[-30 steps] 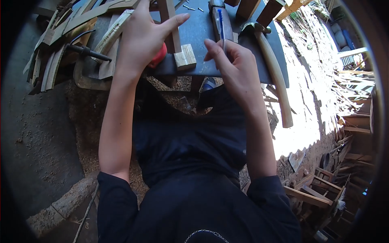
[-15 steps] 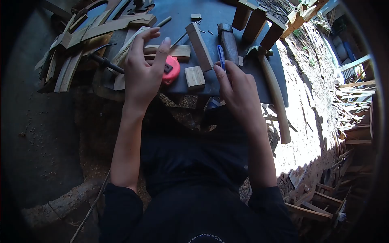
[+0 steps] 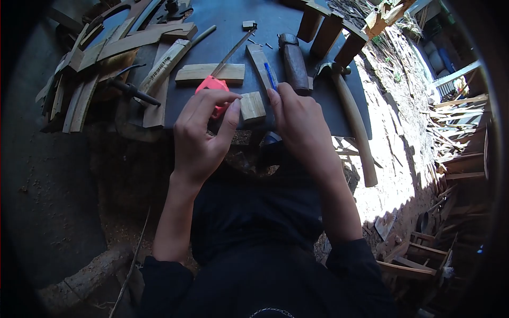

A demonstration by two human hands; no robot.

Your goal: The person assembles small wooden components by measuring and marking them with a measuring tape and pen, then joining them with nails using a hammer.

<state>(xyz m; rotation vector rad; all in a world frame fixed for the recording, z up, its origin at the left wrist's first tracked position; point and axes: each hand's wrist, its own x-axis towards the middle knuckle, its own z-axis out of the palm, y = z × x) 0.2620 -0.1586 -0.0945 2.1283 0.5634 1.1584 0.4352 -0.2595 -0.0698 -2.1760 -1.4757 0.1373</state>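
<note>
My left hand [image 3: 204, 130] is over the near edge of the dark table, fingers curved and apart, in front of a red tape measure [image 3: 212, 85] whose blade slants up and away. Its fingertips are close to a small wood block [image 3: 253, 106]; contact cannot be made out. My right hand [image 3: 299, 114] pinches a blue pen [image 3: 271, 76]. Under the pen lies a longish wood piece [image 3: 260, 61], its near end partly hidden by my fingers. Behind the tape measure rests another flat wood piece [image 3: 228, 73].
A hammer [image 3: 354, 114] hangs over the table's right edge beside a dark metal tool [image 3: 294, 61]. Wood strips and a clamp [image 3: 132, 92] crowd the left. Upright wood pieces [image 3: 327, 34] stand at the back right. A tiny block [image 3: 249, 24] and nails [image 3: 269, 45] lie behind.
The long wood piece has gone from raised and tilted to lying lower on the table. My left hand has moved right and nearer, by the small block. More of the tape blade shows.
</note>
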